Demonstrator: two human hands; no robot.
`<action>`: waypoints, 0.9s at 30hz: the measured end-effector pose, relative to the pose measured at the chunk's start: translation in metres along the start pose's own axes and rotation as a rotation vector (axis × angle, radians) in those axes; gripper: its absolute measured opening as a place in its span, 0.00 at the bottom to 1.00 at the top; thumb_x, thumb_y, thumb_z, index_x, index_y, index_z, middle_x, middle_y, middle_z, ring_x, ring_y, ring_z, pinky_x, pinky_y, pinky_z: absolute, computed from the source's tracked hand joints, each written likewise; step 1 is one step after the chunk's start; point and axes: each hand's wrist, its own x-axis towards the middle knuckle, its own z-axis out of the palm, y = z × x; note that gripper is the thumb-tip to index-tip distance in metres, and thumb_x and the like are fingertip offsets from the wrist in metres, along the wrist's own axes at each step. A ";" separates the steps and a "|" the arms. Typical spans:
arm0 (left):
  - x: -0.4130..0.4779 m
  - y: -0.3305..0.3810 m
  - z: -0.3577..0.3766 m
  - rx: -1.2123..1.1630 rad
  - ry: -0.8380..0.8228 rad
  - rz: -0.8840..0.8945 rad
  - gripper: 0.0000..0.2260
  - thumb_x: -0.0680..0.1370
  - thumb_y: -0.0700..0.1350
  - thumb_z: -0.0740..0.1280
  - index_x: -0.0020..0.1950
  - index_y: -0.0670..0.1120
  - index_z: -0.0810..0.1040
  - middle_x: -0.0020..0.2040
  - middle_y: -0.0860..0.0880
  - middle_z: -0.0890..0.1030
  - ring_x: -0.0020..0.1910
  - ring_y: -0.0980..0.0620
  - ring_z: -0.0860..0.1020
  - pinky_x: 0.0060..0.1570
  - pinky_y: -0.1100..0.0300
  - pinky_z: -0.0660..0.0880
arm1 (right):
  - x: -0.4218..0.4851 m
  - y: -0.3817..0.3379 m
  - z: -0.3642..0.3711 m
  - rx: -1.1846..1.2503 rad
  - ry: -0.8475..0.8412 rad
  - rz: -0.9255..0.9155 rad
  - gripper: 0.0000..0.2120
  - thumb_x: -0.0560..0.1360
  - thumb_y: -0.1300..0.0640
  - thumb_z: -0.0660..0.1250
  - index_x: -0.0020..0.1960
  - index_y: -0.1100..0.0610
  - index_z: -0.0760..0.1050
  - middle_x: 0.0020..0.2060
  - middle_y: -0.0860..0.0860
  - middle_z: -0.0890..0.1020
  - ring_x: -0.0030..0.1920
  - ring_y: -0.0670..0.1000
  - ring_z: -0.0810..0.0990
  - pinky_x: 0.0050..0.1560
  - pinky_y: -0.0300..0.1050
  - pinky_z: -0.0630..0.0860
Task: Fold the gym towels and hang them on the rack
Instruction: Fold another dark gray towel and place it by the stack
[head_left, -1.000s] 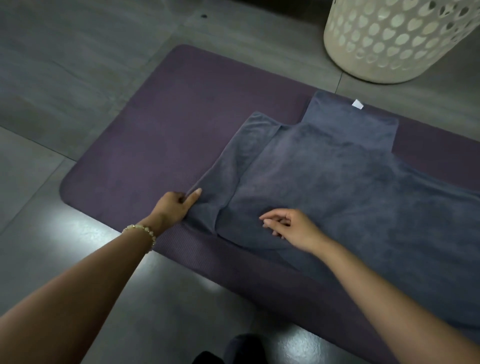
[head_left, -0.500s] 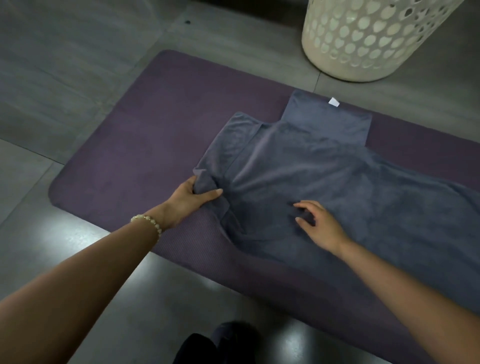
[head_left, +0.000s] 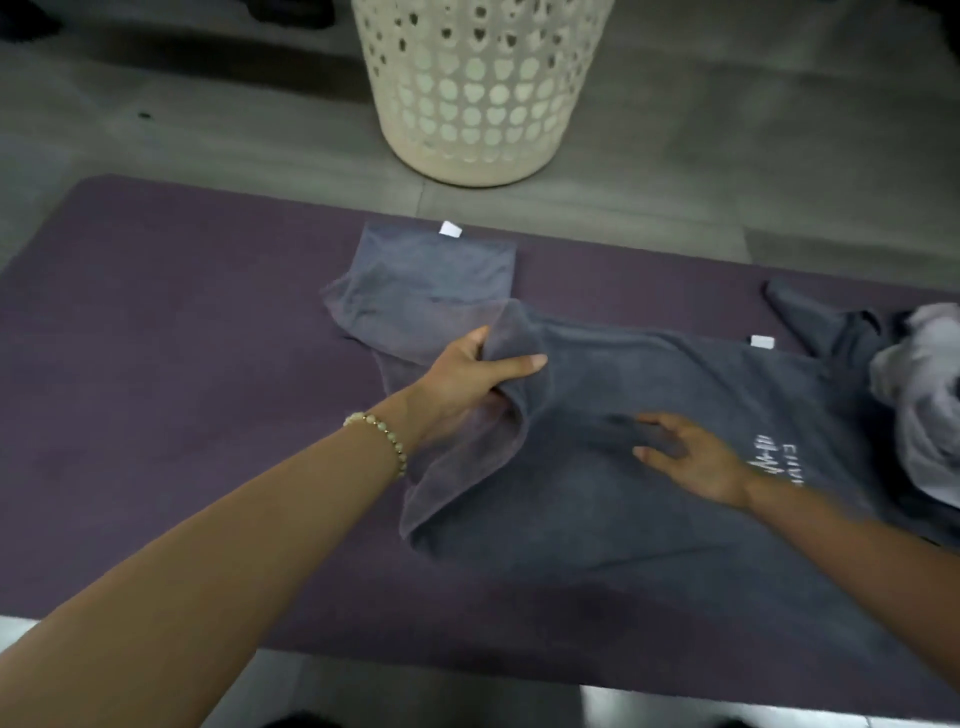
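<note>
On the purple mat (head_left: 182, 338), the dark grey towel (head_left: 597, 493) is pinned by the right hand (head_left: 696, 457), fingers spread flat. Its left edge is gripped in the curled left hand (head_left: 478, 379). It is judged soft and limp, best held at corners. A laundry basket (head_left: 478, 88) is seen beyond.

The mat (head_left: 182, 322) was purple, the towel (head_left: 623, 415) dark grey with white lettering, and the perforated laundry basket (head_left: 483, 88) cream.
</note>
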 end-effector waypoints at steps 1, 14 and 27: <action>0.006 0.001 0.024 -0.003 -0.034 -0.002 0.16 0.73 0.36 0.71 0.60 0.39 0.76 0.55 0.43 0.82 0.51 0.48 0.82 0.51 0.57 0.80 | -0.007 0.015 -0.006 0.034 0.039 0.025 0.19 0.76 0.59 0.68 0.66 0.58 0.70 0.58 0.50 0.73 0.58 0.48 0.72 0.55 0.29 0.62; 0.050 -0.114 0.231 0.140 -0.256 -0.336 0.20 0.72 0.38 0.73 0.63 0.45 0.75 0.57 0.49 0.81 0.53 0.54 0.80 0.43 0.64 0.78 | -0.094 0.209 -0.021 0.190 0.366 0.238 0.22 0.73 0.58 0.72 0.66 0.60 0.73 0.63 0.57 0.73 0.65 0.54 0.73 0.60 0.31 0.62; 0.061 -0.171 0.269 0.220 -0.085 -0.347 0.21 0.72 0.42 0.74 0.63 0.40 0.75 0.56 0.47 0.81 0.53 0.52 0.80 0.48 0.62 0.77 | -0.146 0.301 -0.030 0.290 0.611 0.595 0.21 0.67 0.49 0.77 0.54 0.57 0.77 0.52 0.58 0.77 0.57 0.58 0.73 0.63 0.51 0.70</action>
